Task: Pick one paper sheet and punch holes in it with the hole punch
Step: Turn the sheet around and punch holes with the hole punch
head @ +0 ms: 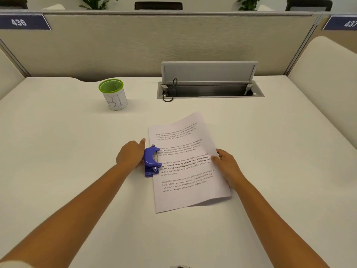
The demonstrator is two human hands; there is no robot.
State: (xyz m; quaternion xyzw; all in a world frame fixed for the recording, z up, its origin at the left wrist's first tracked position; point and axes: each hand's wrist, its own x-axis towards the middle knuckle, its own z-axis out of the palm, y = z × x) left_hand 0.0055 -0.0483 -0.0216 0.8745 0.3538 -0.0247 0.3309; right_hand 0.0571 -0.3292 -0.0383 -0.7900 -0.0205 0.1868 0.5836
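I see a white desk [77, 151] with a printed paper sheet [187, 163] lying slightly skewed at its middle; the sheet's left edge sits in the mouth of a blue hole punch [152, 161], whose handle is raised. My left hand [130, 153] rests against the punch's outer side, fingers together and curled around its back, thumb pointing up past its far end; I cannot tell how firmly it grips. My right hand [225, 163] pinches the sheet's right edge, thumb on top over the print and the other fingers tucked beneath, so that edge lifts a little off the desk. Well apart from the sheet, toward the far left, stands a green-rimmed mesh cup [114, 94] wrapped in paper with blue lettering; to its right the cable hatch [210, 88] is open, its lid upright, a black cable [170, 91] looping out of its left end. A beige partition [135, 45] closes the desk's far side.
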